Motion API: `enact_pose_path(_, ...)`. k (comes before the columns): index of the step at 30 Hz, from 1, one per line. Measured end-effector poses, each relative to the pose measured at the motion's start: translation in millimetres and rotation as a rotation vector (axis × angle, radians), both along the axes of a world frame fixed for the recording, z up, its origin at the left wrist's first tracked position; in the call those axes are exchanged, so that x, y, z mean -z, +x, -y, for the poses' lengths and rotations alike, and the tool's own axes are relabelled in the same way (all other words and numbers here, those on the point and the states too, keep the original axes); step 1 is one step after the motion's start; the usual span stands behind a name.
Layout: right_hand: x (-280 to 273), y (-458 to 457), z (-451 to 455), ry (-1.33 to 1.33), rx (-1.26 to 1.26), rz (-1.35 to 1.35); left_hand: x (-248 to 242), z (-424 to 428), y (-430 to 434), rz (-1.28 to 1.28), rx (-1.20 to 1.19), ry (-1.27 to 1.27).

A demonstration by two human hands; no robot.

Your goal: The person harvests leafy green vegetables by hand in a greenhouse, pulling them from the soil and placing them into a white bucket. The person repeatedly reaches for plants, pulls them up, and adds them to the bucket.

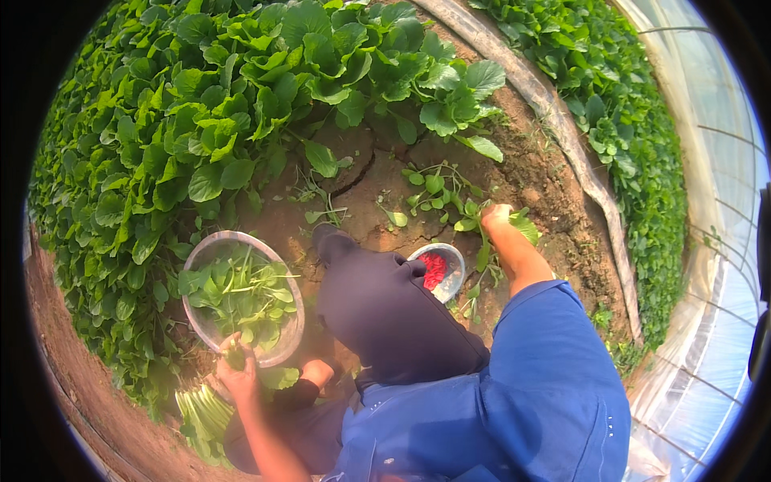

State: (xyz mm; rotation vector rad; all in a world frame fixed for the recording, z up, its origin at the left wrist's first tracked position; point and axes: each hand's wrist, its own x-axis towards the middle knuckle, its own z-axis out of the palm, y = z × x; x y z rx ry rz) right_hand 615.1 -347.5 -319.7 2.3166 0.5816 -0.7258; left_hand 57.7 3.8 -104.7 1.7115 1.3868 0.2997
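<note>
My left hand (239,369) is at the near rim of a round plastic basin (299,319), its fingers closed around a small bit of leafy greens (235,356). Loose leafy greens (247,289) lie in the basin. Just below that hand rests a bundle of pale green stalks (205,413), leaves pointing away. Over on the right, my right hand (497,218) is low over the soil, closed on a leafy green plant (526,226); its fingertips are partly hidden. Picked seedlings (437,187) lie on the ground beside it.
A small bucket (455,289) with red strips (432,269) stands by my knee (385,301). Dense leafy crop (211,120) grows ahead and left. A pale strip of sheeting (542,102) divides it from another crop row (638,181). Plastic greenhouse wall (723,211) curves along the right.
</note>
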Motion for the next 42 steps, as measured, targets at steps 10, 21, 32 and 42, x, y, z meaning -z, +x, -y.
enact_pose_path(10,-104.7,-11.3,-206.8,1.371,0.257,-0.754,-45.8,5.2,33.0,0.267,-0.015,0.276)
enact_pose_path(21,-319.8,-206.1,-407.3,1.278,-0.126,-1.350,-87.0,1.2,23.5,0.416,-0.152,0.386)
enact_pose_path(32,-325.8,-377.2,-390.6,1.295,0.059,-1.598,-74.9,-1.6,14.1,0.143,0.012,0.791)
enact_pose_path(42,-287.1,-395.2,-438.1,1.631,-0.544,-0.951,-76.2,7.7,-15.2,-0.035,0.000,0.878)
